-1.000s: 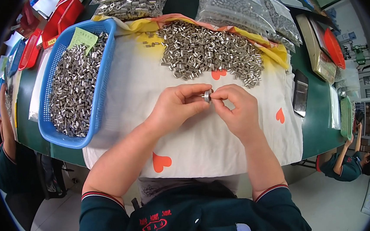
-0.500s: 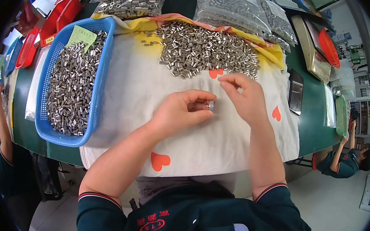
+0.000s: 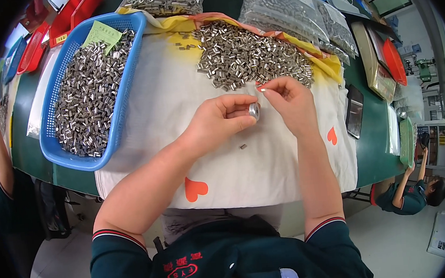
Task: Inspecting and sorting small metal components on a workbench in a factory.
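My left hand [image 3: 220,119] is closed around a short round silver metal piece [image 3: 254,111], its ring-like face turned toward the right hand. Just to the right of it, my right hand [image 3: 292,103] pinches a small metal cylinder [image 3: 263,90] between thumb and fingertips. The two hands are apart. Beyond them spreads a heap of small metal cylinders [image 3: 250,56] on a white cloth [image 3: 282,171]. One loose cylinder [image 3: 243,147] lies on the cloth, nearer to me than the left hand.
A blue plastic basket [image 3: 139,49] full of similar cylinders, with a green paper slip [image 3: 103,36], stands left. Clear bags of metal parts [image 3: 280,9] lie at the back. A dark phone-like device [image 3: 355,110] rests right. Other people [image 3: 412,189] are at both sides.
A loose cylinder now lies on the cloth below my left hand. The round piece has turned to show more of its face. A small cylinder now shows at my right fingertips.
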